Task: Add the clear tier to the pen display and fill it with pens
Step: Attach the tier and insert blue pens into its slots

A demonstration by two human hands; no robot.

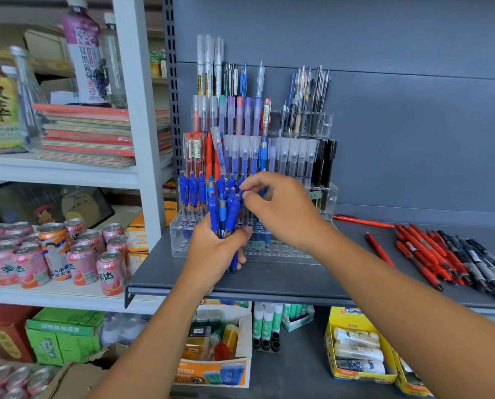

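Note:
The stepped pen display (324, 125) stands on the grey shelf (312, 280), its upper rows full of pens. In front sits the clear tier (283, 249), a perforated acrylic block with several blue pens (190, 191) standing in its left holes. My left hand (211, 249) grips a bundle of blue pens (224, 211) upright just in front of the tier. Above the tier's middle, my right hand (278, 208) pinches the top of one blue pen between thumb and fingers; its lower part is hidden by the hand.
Loose red pens (422, 251) and black pens (482, 263) lie on the shelf to the right. A white shelf unit at left holds drink cans (82, 260), bottles and stacked notebooks (90, 133). Boxes of stationery (358, 349) sit below the shelf.

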